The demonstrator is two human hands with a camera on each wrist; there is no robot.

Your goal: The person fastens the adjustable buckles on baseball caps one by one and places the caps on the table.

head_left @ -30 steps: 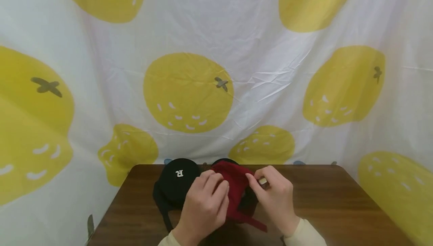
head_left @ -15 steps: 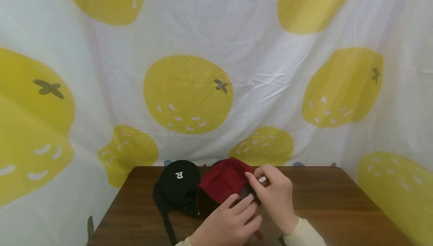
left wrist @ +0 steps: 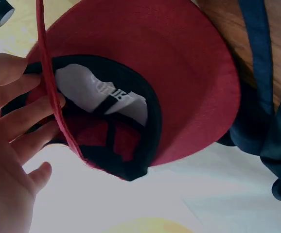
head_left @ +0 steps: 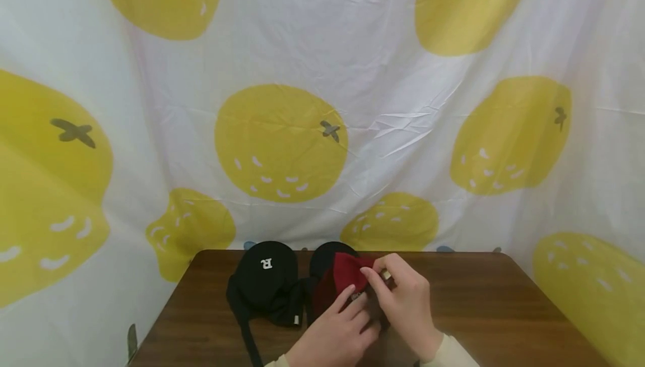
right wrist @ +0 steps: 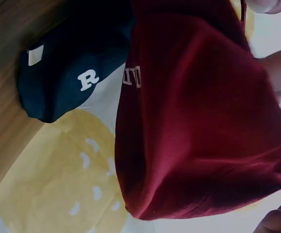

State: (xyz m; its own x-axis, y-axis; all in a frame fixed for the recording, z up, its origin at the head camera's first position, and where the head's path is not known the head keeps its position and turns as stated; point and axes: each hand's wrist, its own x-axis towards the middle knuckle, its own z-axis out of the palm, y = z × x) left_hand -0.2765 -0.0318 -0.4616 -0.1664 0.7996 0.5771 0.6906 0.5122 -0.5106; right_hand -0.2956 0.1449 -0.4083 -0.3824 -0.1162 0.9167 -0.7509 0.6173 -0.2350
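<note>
A red baseball cap [head_left: 347, 272] is held up over the table, tilted so that its inside shows in the left wrist view, with a dark sweatband and pale lining. My right hand [head_left: 407, 302] pinches the cap's edge between thumb and forefinger. The fingers of my left hand [left wrist: 14, 126] reach straight into the cap's opening, passing behind a thin red strap [left wrist: 53, 97]. In the right wrist view the smooth crown [right wrist: 194, 107] fills much of the picture, and pale lettering shows at its side.
Left of the red cap lies a black cap [head_left: 264, 280] with a white letter R and a long strap. Another dark cap [head_left: 327, 254] sits behind the red one. They rest on a brown wooden table [head_left: 484, 300], backed by a lemon-print curtain [head_left: 393, 75].
My left hand has left the cap's left side and moved right and down to its opening. The red cap has turned, uncovering more of the dark cap behind. The right hand keeps its pinch.
</note>
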